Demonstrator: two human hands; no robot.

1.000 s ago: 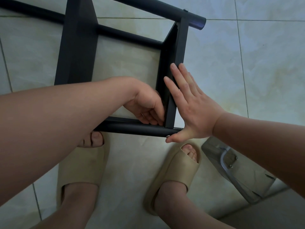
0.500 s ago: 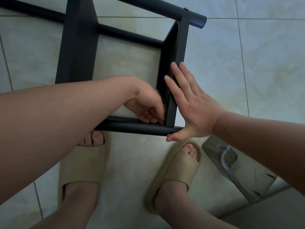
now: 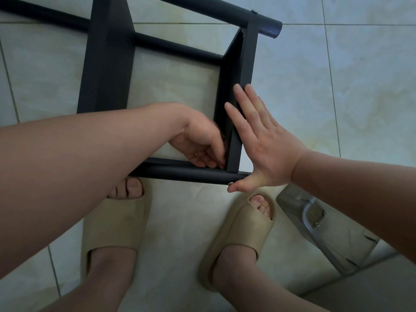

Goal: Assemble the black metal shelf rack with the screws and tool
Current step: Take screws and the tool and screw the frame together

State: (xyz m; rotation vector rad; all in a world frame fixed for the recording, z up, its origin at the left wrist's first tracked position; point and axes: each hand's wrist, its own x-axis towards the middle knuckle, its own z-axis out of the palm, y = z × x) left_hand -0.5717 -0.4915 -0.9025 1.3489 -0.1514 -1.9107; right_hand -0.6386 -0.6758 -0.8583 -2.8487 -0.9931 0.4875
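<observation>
On the tiled floor, nearest, beige sandals are standing just short of the black rack, which is lying on its side. Its near tube is running left-right, end pointing right. The left hand is curling fingers into the inside corner there; grasp hidden, cannot tell. The right hand is pressing flat, released, against the shelf panel, thumb beside a screw. The panel is running away to the far tube.

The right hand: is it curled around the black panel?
No, the right hand lies flat with straight fingers against the black panel.
</observation>
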